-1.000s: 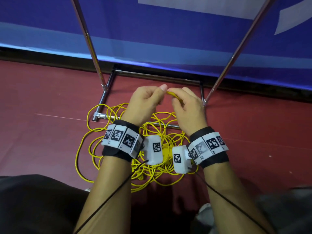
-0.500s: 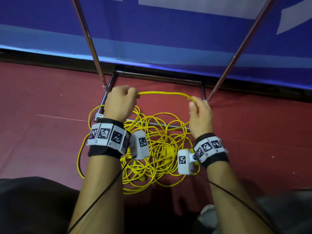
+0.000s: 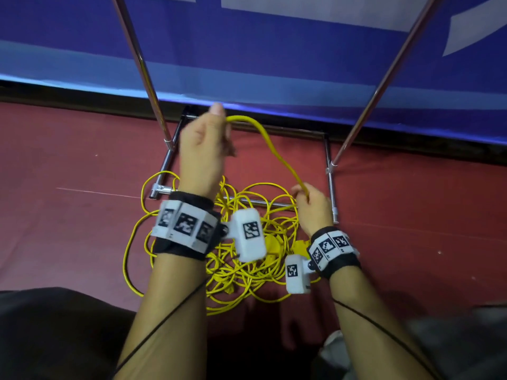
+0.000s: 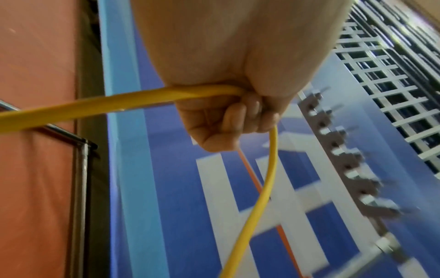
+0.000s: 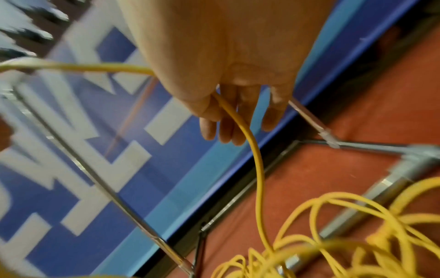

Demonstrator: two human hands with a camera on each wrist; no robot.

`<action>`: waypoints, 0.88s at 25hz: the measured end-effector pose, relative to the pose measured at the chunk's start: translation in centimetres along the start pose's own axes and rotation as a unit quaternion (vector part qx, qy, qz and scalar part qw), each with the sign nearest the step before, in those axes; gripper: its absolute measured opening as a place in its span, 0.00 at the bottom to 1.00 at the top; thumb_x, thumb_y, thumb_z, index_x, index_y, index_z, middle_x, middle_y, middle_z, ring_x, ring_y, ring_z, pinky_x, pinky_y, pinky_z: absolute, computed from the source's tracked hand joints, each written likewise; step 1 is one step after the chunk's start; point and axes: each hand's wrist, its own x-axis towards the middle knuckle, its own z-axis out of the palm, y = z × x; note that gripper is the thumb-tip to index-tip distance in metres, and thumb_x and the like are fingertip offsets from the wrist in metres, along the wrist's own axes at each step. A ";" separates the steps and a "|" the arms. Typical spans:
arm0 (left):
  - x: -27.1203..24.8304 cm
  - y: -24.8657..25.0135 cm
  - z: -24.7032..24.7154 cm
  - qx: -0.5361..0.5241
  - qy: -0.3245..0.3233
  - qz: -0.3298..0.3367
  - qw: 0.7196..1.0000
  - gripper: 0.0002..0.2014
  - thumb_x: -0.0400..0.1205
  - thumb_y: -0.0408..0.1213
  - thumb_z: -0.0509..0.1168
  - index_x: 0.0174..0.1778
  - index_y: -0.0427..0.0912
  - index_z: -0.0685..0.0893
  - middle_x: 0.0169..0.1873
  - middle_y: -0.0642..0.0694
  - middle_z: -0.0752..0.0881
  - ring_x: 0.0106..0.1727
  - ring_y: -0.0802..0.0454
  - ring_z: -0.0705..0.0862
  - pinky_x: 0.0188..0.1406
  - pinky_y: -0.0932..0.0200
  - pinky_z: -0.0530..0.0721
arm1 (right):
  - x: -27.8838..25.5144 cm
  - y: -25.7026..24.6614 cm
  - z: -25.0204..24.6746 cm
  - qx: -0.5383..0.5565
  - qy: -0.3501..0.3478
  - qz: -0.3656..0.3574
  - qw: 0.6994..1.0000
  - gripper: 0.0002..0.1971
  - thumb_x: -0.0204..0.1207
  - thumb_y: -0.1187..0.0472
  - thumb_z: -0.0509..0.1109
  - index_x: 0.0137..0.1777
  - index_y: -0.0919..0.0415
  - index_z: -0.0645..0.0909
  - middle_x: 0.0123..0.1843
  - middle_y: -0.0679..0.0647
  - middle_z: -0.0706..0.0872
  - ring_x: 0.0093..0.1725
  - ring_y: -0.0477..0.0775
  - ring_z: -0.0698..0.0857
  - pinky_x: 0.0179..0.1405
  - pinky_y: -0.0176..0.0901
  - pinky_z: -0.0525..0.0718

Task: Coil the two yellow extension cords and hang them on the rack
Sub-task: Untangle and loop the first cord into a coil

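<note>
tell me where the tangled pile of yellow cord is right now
In the head view the tangled yellow cord lies on the red floor, low and central, across the rack's front base bar beneath both wrists.

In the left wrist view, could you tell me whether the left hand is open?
No, the left hand has its fingers curled tightly round the yellow cord, which runs through the fist.

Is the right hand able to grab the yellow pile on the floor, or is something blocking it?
Probably yes. The right hand hangs just above the tangled yellow pile with nothing between, but it already holds a yellow cord.
</note>
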 end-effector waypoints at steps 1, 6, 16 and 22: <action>0.6 -0.7 -1.5 0.033 0.021 -0.016 0.999 0.24 0.90 0.41 0.55 0.25 0.47 0.74 0.17 0.55 0.71 0.22 0.52 0.70 0.28 0.58 0.75 | -0.3 0.7 0.3 0.007 -0.016 0.034 0.999 0.15 0.78 0.69 0.60 0.41 0.48 0.83 0.38 0.50 0.88 0.39 0.56 0.84 0.47 0.49 0.80; 0.1 -4.9 -5.1 0.312 -0.018 -0.152 0.938 0.28 0.79 0.58 0.51 0.29 0.41 0.86 0.28 0.41 0.87 0.39 0.39 0.87 0.46 0.47 0.82 | 0.3 -3.0 -1.2 -0.012 0.003 -0.055 0.998 0.14 0.78 0.67 0.60 0.50 0.50 0.85 0.32 0.50 0.82 0.31 0.54 0.76 0.35 0.43 0.72; -1.6 -0.3 1.5 0.038 -0.089 -0.046 0.994 0.27 0.86 0.47 0.58 0.20 0.42 0.73 0.16 0.50 0.71 0.22 0.51 0.70 0.26 0.57 0.68 | 0.7 -4.7 -2.1 0.003 -0.012 -0.110 0.994 0.11 0.78 0.67 0.64 0.52 0.53 0.84 0.39 0.49 0.87 0.32 0.44 0.82 0.35 0.40 0.75; 0.7 -2.5 -4.0 0.103 0.090 -0.091 0.986 0.26 0.85 0.51 0.58 0.19 0.47 0.78 0.14 0.56 0.73 0.21 0.53 0.71 0.31 0.54 0.74 | -0.8 -0.4 -0.2 -0.010 -0.088 -0.040 0.995 0.09 0.83 0.57 0.66 0.43 0.52 0.85 0.32 0.49 0.85 0.34 0.55 0.81 0.37 0.46 0.75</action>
